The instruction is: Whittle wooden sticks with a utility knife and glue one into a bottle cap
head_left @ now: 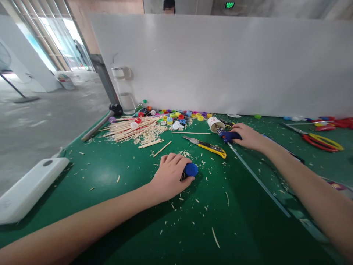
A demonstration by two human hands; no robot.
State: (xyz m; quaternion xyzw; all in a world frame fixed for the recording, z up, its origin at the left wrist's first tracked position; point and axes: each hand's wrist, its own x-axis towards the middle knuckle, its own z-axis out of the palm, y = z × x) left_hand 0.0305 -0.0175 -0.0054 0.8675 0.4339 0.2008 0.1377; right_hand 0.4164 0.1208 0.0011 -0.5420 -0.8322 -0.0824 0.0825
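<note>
My left hand (172,175) is closed round a short dark piece with a round blue end (191,169), resting on the green table; the rest of it is hidden by my fingers. Farther off to the right, my right hand (246,136) is closed on a dark blue glue gun (230,136). A long clear glue stick (259,181) trails from it toward me, and its front end lies at the mouth of a tipped paper cup (214,124). Between my hands lies a yellow utility knife (208,146) with its blade out, pointing left.
Thin wooden sticks (132,129) and shavings are heaped at the back left, beside colourful bottle caps (181,117). Red-and-yellow-handled scissors (321,142) lie far right. A white oblong device (33,187) stands at the left edge. A white panel (220,66) rises behind the table.
</note>
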